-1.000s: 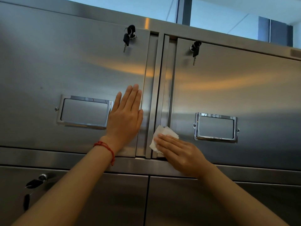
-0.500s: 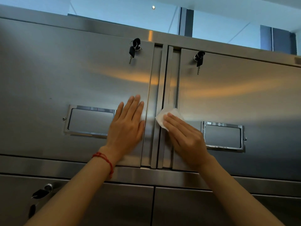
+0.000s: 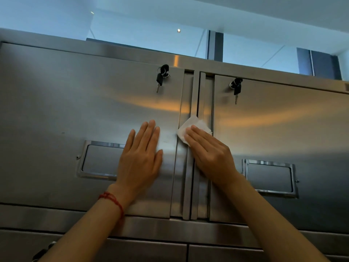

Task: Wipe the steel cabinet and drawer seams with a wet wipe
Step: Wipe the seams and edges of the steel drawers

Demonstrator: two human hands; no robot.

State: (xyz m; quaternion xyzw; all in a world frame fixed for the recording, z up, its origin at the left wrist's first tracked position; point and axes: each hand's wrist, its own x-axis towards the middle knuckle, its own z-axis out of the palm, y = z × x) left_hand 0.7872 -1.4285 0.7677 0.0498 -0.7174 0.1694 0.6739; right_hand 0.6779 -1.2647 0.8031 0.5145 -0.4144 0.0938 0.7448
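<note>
A steel cabinet fills the view, with a left door [image 3: 75, 114] and a right door [image 3: 283, 125] meeting at a vertical centre seam [image 3: 194, 95]. My right hand [image 3: 209, 156] presses a white wet wipe [image 3: 190, 127] flat against the seam about halfway up, fingers straight over it. My left hand [image 3: 141, 157] lies flat on the left door just beside the seam, fingers straight and pointing up.
A key hangs in the lock of the left door [image 3: 162, 77] and another in the right door [image 3: 236, 87]. Each door carries a framed label holder [image 3: 100, 159] [image 3: 270, 178]. Below a horizontal rail [image 3: 170, 229] are lower doors. Glass panels rise behind the cabinet top.
My right hand has slid the wipe up the centre seam from near the bottom of the doors to about mid-height. The left hand stays flat on the left door. The view has tilted upward.
</note>
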